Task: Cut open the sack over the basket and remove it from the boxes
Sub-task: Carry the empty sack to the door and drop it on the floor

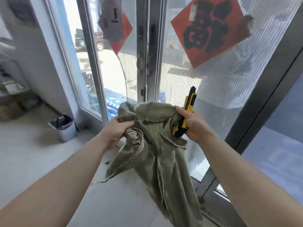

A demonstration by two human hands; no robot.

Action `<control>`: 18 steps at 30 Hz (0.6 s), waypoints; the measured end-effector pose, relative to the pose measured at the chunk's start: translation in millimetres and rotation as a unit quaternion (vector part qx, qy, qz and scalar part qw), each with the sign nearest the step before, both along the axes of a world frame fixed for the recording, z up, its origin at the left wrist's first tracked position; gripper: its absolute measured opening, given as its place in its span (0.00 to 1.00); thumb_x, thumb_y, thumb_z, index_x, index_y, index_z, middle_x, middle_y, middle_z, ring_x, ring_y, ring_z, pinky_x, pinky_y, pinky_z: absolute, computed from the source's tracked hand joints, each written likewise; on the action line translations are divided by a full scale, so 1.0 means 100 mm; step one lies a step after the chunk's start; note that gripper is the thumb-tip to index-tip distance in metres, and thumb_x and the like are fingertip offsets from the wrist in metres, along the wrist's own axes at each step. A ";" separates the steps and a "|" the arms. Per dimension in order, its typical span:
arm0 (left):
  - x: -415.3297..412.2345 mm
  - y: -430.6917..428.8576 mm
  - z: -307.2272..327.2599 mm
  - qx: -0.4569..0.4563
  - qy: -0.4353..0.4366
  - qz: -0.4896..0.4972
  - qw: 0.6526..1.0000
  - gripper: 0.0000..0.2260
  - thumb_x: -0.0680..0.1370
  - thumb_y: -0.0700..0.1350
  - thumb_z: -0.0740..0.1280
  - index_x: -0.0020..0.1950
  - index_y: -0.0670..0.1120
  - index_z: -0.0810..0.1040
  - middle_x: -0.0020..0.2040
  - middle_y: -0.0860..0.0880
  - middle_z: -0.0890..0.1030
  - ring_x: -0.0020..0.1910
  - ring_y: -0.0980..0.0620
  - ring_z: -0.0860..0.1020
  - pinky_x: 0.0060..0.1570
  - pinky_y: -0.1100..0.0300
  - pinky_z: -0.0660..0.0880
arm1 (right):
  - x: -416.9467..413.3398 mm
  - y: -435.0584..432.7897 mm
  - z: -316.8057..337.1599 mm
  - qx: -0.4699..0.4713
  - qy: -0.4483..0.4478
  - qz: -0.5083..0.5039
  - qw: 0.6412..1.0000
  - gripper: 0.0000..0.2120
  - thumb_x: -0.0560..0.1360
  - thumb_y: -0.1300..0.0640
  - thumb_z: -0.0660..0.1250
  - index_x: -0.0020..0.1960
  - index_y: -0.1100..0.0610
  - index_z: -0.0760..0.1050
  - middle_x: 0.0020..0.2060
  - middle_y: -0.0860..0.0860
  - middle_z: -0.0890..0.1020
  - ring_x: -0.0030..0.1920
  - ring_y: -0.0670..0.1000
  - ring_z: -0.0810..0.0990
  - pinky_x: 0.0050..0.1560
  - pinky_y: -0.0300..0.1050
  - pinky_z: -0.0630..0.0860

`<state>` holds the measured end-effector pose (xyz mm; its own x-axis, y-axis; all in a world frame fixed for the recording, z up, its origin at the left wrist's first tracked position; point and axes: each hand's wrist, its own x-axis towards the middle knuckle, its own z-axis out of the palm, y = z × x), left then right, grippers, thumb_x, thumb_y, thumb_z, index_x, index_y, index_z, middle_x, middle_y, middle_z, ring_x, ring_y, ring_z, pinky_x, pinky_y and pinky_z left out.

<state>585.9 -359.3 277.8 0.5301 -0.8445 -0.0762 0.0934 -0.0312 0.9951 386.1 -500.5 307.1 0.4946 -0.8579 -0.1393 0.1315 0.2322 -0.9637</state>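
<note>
A limp olive-green woven sack (157, 154) hangs in front of me, its frayed cut edges trailing down toward the floor. My left hand (117, 130) grips a bunched fold at its upper left. My right hand (191, 122) holds the sack's upper right edge together with a yellow and black utility knife (186, 112), whose top end points up; I cannot see a blade. No basket or boxes show in this view.
Glass double doors (147, 63) with red paper decorations (211, 30) stand straight ahead. A small bin (64, 128) with a dark liner sits on the grey floor at the left. Blurred shelves and boxes line the far left wall.
</note>
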 end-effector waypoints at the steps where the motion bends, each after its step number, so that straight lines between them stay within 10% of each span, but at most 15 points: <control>1: 0.12 0.03 -0.03 0.003 0.001 0.018 1.000 0.05 0.76 0.33 0.66 0.48 0.39 0.80 0.37 0.47 0.84 0.36 0.50 0.82 0.42 0.59 0.81 | 0.16 -0.04 -0.04 0.003 0.005 0.010 1.000 0.07 0.77 0.57 0.67 0.45 0.61 0.76 0.37 0.57 0.80 0.39 0.56 0.80 0.54 0.57 0.78; 7: 0.85 0.17 -0.16 0.012 -0.006 0.132 0.991 0.10 0.74 0.35 0.69 0.56 0.37 0.80 0.52 0.38 0.83 0.51 0.40 0.81 0.56 0.49 0.76 | 1.12 -0.30 -0.24 -0.001 0.008 0.076 0.997 0.07 0.77 0.57 0.66 0.47 0.62 0.76 0.38 0.57 0.81 0.39 0.56 0.81 0.48 0.53 0.79; 14: 1.62 0.29 -0.24 0.018 -0.016 0.274 0.961 0.04 0.76 0.35 0.67 0.49 0.40 0.79 0.44 0.44 0.82 0.43 0.47 0.80 0.46 0.57 0.77 | 2.37 -0.57 -0.42 -0.022 0.022 0.171 0.985 0.07 0.78 0.57 0.66 0.45 0.61 0.76 0.31 0.54 0.76 0.32 0.52 0.77 0.37 0.47 0.75; 18: 2.11 0.47 -0.31 0.038 -0.047 0.339 0.939 0.04 0.74 0.38 0.70 0.48 0.44 0.80 0.49 0.42 0.83 0.51 0.43 0.81 0.58 0.50 0.76 | 3.14 -0.51 -0.52 -0.032 0.023 0.196 0.980 0.09 0.75 0.55 0.69 0.49 0.61 0.76 0.36 0.56 0.78 0.38 0.55 0.79 0.42 0.50 0.76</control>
<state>797.1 -312.1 246.6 0.9511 -0.3051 -0.0481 0.0288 -0.0676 0.9973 700.1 -551.1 255.6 0.7822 -0.6110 -0.1217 -0.0004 0.1949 -0.9808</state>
